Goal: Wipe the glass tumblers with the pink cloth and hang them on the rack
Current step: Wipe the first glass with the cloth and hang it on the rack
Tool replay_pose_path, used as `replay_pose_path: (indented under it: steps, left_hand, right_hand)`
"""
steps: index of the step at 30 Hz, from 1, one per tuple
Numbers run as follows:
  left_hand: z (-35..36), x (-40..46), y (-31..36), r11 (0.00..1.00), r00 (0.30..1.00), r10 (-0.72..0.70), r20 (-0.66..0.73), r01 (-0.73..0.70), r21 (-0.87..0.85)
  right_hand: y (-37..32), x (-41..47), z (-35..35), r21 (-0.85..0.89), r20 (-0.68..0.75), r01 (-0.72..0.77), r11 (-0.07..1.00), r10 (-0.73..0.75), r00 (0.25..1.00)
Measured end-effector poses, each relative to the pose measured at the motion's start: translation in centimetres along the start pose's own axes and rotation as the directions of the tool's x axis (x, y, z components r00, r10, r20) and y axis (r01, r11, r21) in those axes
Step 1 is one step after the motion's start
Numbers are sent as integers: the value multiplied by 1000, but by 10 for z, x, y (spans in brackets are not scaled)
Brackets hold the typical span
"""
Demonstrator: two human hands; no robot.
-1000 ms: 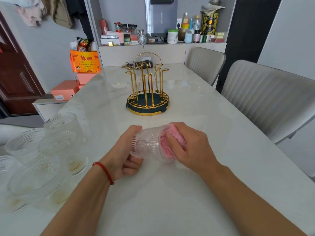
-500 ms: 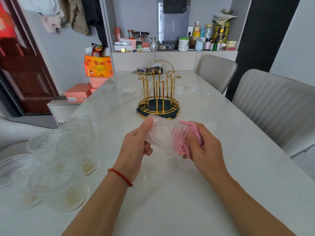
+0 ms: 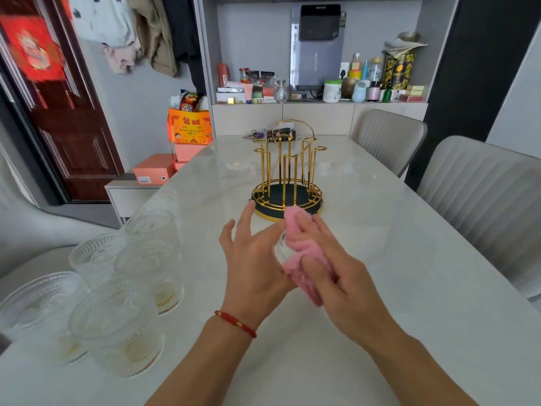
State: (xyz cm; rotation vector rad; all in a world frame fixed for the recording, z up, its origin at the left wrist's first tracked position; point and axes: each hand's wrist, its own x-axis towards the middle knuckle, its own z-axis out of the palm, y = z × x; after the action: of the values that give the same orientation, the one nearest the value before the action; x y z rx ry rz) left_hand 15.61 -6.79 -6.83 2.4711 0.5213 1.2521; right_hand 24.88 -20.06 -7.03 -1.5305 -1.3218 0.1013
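The glass tumbler [image 3: 280,247] sits between the two hands, low and central over the table [image 3: 380,273], and almost all of it is hidden: only a sliver of clear glass shows between the left palm and the pink cloth [image 3: 301,256]. The left hand [image 3: 254,259] has its fingers spread and nearly straight, pointing toward 12 o'clock, its palm against the tumbler's left side rather than wrapped round it. The right hand [image 3: 336,276] is curled round the cloth, pressing it onto the glass from about 3 o'clock. Which way the tumbler's mouth faces, and how its long axis runs, cannot be told from this view. The cloth itself stretches roughly from 12 to 5 o'clock across it. The rack [image 3: 288,174] stands straight ahead at 12 o'clock, near but apart from the hands, its gold prongs upright and bare. The left fingertips reach closest to its dark base, so the left hand looks the likelier one to carry the glass over. Hanging would probably call for turning the mouth downward over a prong. The other tumblers [image 3: 123,282] wait in a cluster at about 9 o'clock, well clear of both hands, still to be wiped.
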Motion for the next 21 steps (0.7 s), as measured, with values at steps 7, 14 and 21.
replay_pose_path:
  steps: [7, 14, 21]
  left_hand:
    - [-10, 8, -2, 984, 988, -150, 40, 154, -93]
    - [-4, 7, 6, 999, 995, -45, 92, 43, 21]
    - [-16, 28, 6, 981, 967, -193, 164, 195, 0]
  right_hand:
    - [5, -7, -27, -213, 4, 145, 966, -148, 989]
    - [-5, 5, -10, -257, 4, 189, 948, -194, 981]
    - [0, -2, -43, 92, -241, 23, 995, 0, 971]
